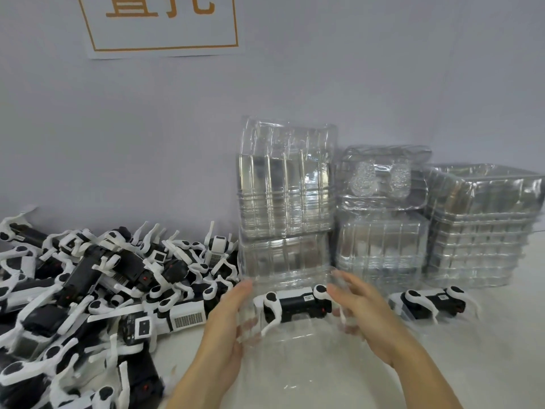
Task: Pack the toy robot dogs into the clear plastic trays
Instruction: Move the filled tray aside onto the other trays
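Observation:
I hold a clear plastic tray (298,352) between both hands, just above the white table. A black-and-white toy robot dog (295,304) lies on its side in the tray's far end. My left hand (230,329) grips the tray's left side, with fingertips showing blurred through the plastic. My right hand (365,314) grips the right side the same way. A second toy robot dog (429,304) lies in another clear tray (472,308) on the table to the right.
A big pile of loose toy robot dogs (97,290) covers the table's left side. Stacks of empty clear trays (284,199) (383,231) (477,225) stand against the grey wall behind. A paper sign (159,25) hangs above.

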Available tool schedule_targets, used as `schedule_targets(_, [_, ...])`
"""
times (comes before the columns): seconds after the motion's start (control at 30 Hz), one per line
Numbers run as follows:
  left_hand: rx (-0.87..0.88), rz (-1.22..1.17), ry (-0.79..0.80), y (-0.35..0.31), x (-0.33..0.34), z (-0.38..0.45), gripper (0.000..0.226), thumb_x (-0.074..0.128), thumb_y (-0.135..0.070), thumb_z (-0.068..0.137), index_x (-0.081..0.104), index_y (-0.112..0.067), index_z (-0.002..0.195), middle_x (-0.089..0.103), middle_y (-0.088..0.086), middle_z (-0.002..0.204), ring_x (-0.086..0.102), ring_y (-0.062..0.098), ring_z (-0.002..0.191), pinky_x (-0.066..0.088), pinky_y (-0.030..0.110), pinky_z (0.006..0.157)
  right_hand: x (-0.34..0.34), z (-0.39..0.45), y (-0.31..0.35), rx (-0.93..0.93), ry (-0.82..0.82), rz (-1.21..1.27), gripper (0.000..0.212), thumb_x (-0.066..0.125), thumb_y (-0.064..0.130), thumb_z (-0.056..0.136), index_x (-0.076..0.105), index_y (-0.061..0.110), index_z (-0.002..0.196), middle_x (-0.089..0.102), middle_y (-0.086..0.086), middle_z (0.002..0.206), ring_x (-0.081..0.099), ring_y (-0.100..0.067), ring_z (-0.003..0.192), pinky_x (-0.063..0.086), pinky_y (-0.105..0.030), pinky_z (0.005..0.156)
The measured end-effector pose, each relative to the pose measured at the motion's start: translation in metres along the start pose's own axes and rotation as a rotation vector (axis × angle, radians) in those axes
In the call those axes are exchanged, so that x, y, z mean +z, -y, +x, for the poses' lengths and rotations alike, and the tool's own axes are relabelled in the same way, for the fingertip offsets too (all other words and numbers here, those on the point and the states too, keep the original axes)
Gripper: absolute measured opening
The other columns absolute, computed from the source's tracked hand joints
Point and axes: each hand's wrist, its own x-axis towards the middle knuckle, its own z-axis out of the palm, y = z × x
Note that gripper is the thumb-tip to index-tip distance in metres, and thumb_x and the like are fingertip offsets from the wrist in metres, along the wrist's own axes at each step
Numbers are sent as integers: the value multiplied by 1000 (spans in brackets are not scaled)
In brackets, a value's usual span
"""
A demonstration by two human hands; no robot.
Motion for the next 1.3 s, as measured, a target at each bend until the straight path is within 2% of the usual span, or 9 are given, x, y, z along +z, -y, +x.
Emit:
schedule_targets(0.23, [98, 177, 75, 3, 19, -10, 51, 85, -22, 75, 62, -43, 115, 59, -8, 122, 66, 32, 99, 55, 41, 70, -20, -9, 18, -27, 31, -4, 45, 66, 43, 94, 52, 43, 136, 59, 16, 125, 62, -13, 107, 55, -31, 79])
schedule_targets(0.33, [149, 162, 67, -2, 31, -15, 42, 84, -22, 76, 67, -41, 109, 67, -5, 114, 69, 27, 91, 55, 40, 66, -33, -13, 36, -60, 13, 23, 18, 65, 41, 95, 63, 48, 112, 69, 14, 103, 62, -24, 109, 57, -27, 76])
schedule_targets(0.43, [192, 192, 94, -11, 52, -21, 42, 84, -31, 76, 65, -43, 111, 70, -5, 113, 68, 26, 94, 49, 34, 60, -52, -13, 52, -119, -35, -34, 12, 63, 44, 95, 69, 53, 93, 70, 25, 85, 71, -2, 81, 56, -17, 64])
schedule_targets(0.53, [192, 247, 136, -16, 84, -20, 35, 80, -44, 80, 61, -43, 109, 66, -3, 117, 64, 25, 90, 48, 34, 62, -82, -13, 69, -150, -121, -128, 23, 63, 47, 95, 64, 44, 117, 68, 21, 106, 62, 1, 68, 50, -21, 65])
schedule_targets(0.7, [141, 272, 217, -9, 156, -9, 38, 61, -35, 95, 57, -14, 127, 62, 5, 95, 61, 21, 73, 52, 28, 54, -154, -10, 91, -98, -194, -150, 29, 65, 40, 95, 68, 30, 121, 69, 8, 112, 67, -19, 93, 54, -32, 84])
schedule_targets(0.8, [189, 349, 228, 10, 192, -9, 38, 58, -44, 96, 51, -18, 123, 59, -4, 100, 63, 17, 83, 57, 33, 67, -192, -9, 86, -22, -218, -114, 37, 69, 40, 91, 69, 20, 123, 67, -2, 122, 66, -31, 107, 56, -38, 93])
schedule_targets(0.9, [246, 460, 205, 31, 212, -8, 49, 50, -55, 97, 48, -20, 130, 58, -5, 112, 62, 17, 100, 55, 40, 90, -216, -3, 69, 18, -254, 24, 25, 69, 27, 92, 74, 8, 108, 67, -8, 110, 65, -24, 94, 59, -33, 77])
schedule_targets(1.07, [269, 517, 168, 57, 216, -6, 51, 42, -54, 102, 46, -23, 142, 55, -8, 124, 54, 13, 109, 40, 31, 88, -222, 5, 39, 106, -281, 23, 16, 66, 24, 95, 71, 9, 94, 60, -9, 98, 55, -21, 84, 48, -24, 63])
schedule_targets(1.3, [250, 473, 178, 64, 219, -5, 36, 32, -48, 107, 47, -37, 137, 47, -16, 130, 42, 7, 116, 35, 32, 102, -223, 15, 33, 68, -327, 66, 22, 68, 26, 93, 72, 12, 111, 66, -7, 102, 57, -26, 90, 48, -32, 79])
